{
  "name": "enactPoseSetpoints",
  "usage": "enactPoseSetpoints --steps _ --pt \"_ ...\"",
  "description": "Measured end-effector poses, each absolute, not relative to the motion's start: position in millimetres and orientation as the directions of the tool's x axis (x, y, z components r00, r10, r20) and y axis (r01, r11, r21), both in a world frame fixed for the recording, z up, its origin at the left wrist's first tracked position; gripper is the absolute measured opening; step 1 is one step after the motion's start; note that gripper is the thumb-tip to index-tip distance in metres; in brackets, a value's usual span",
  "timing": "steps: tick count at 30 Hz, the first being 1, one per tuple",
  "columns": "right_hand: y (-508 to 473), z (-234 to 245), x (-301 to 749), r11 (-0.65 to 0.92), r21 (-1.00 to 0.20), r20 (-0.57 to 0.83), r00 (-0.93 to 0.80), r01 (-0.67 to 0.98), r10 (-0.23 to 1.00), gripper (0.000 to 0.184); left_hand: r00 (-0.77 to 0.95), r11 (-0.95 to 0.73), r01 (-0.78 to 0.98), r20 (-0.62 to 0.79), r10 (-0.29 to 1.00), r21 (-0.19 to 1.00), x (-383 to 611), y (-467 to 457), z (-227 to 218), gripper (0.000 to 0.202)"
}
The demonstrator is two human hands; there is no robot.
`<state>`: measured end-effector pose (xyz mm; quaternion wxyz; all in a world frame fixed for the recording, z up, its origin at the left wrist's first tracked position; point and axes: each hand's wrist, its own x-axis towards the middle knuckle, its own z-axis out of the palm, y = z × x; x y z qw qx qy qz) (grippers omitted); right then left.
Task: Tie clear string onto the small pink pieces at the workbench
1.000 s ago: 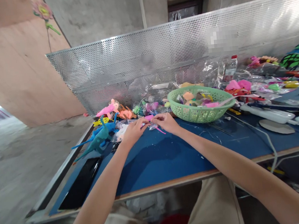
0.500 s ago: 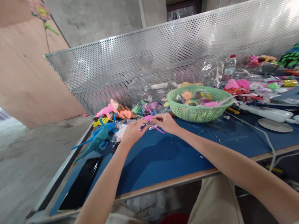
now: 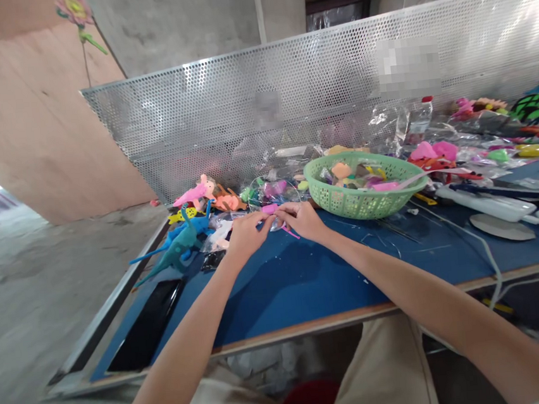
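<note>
Both hands meet over the far part of the blue table [image 3: 278,296]. A small pink piece [image 3: 270,209], seemingly soft modelling material, is pinched between them. My left hand [image 3: 248,232] has its fingers closed on the piece from the left. From the right, my right hand [image 3: 302,220] pinches at the same spot with thumb and fingers together. Below the fingertips, a thin pink strand [image 3: 291,232] points down to the right. The fingers hide part of the piece, so I cannot tell its full shape.
Right of the hands stands a green basket [image 3: 369,202] of coloured pieces. Teal and blue dinosaur figures [image 3: 176,249] stand at left, behind a black flat object [image 3: 146,328]. A white tool with a cord [image 3: 489,203] lies at right. A perforated metal panel [image 3: 223,117] closes the back.
The fingers of both hands have drawn closer together around the pink piece. The whole view has shifted slightly; other things on the table look unmoved.
</note>
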<state>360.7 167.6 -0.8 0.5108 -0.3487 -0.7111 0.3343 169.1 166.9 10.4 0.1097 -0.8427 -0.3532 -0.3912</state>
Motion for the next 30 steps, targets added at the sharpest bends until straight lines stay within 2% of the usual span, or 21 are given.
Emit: enactPoseSetpoints --steps 3,6,9,12,16,20,25,30 --pt "169.8 -1.6 359.7 0.466 -0.881 0.439 -0.226 0.085 0.87 0.038 0.413 -0.703 0.703 0.746 0.522 0.102 168.4 168.6 8.7 0.021" --pt "174.0 -3.3 359.0 0.307 -0.95 0.312 -0.258 -0.06 0.915 0.039 0.501 -0.722 0.691 0.745 0.44 -0.039 162.5 172.5 8.0 0.024" --pt "178.6 -4.5 360.4 0.099 -0.978 0.158 -0.346 -0.182 0.925 0.036 0.634 -0.773 0.606 0.701 0.326 -0.189 154.5 177.1 8.8 0.028" --pt "181.3 -4.8 362.0 -0.016 -0.974 0.08 -0.41 -0.227 0.909 0.033 0.688 -0.8 0.551 0.671 0.277 -0.236 148.9 179.4 10.5 0.031" --pt "181.2 -5.6 361.0 -0.021 -0.967 0.087 -0.406 -0.254 0.91 0.034 0.706 -0.8 0.549 0.648 0.288 -0.243 145.9 176.6 15.8 0.03" --pt "179.8 -6.3 359.9 -0.016 -0.972 0.085 -0.417 -0.234 0.905 0.035 0.686 -0.752 0.611 0.637 0.35 -0.245 145.1 170.6 22.1 0.028" --pt "177.1 -3.4 360.3 0.056 -0.976 0.138 -0.403 -0.209 0.905 0.032 0.624 -0.725 0.666 0.666 0.409 -0.179 145.9 167.6 22.7 0.027" --pt "173.7 -0.6 358.5 0.104 -0.978 0.168 -0.385 -0.182 0.908 0.035 0.605 -0.702 0.687 0.684 0.408 -0.189 145.6 169.4 20.4 0.027"
